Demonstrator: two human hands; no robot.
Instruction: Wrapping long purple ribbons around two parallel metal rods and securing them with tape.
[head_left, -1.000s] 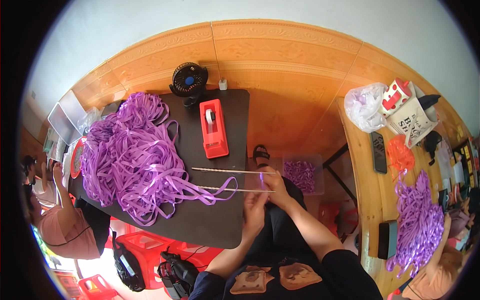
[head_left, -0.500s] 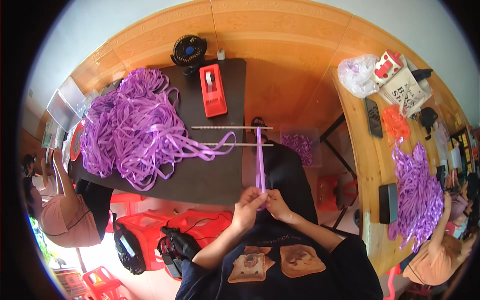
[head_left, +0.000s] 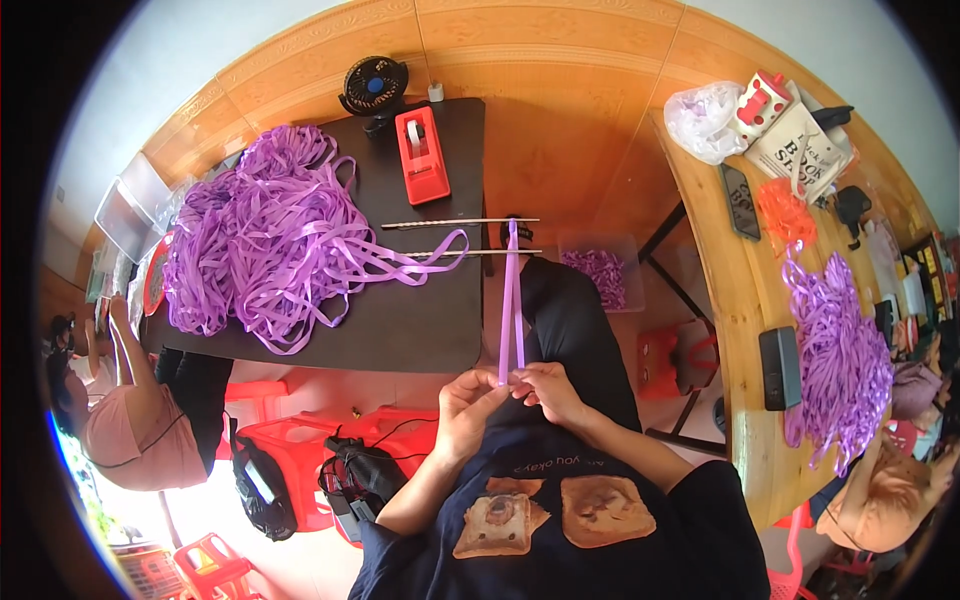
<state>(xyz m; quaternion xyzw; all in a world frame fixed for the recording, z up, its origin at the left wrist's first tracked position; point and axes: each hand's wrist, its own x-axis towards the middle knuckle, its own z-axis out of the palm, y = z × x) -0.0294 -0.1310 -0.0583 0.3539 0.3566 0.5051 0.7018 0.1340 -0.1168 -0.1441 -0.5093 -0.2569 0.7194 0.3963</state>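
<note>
A narrow purple ribbon [head_left: 510,300] hangs in two strands from the far one of two thin metal rods [head_left: 462,222], crossing the nearer rod on its way to my hands. My left hand [head_left: 468,408] pinches the lower end of the left strand between thumb and fingers. Close beside it, at the foot of the right strand, my right hand [head_left: 550,393] has its fingertips pressed together on the ribbon. The rods jut out past the right edge of the dark table [head_left: 420,320]. A big tangled heap of purple ribbon [head_left: 260,240] lies on that table, one loop reaching toward the rods.
A red tape dispenser [head_left: 423,160] and a small black fan [head_left: 376,88] stand at the back of the dark table. Below the rods sits a clear bin of purple pieces [head_left: 597,278]. The wooden table [head_left: 735,400] at right holds more ribbon. People sit at both sides.
My hands have come slightly apart, and the two ribbon strands now spread into a narrow V. The whole view has shifted a little.
</note>
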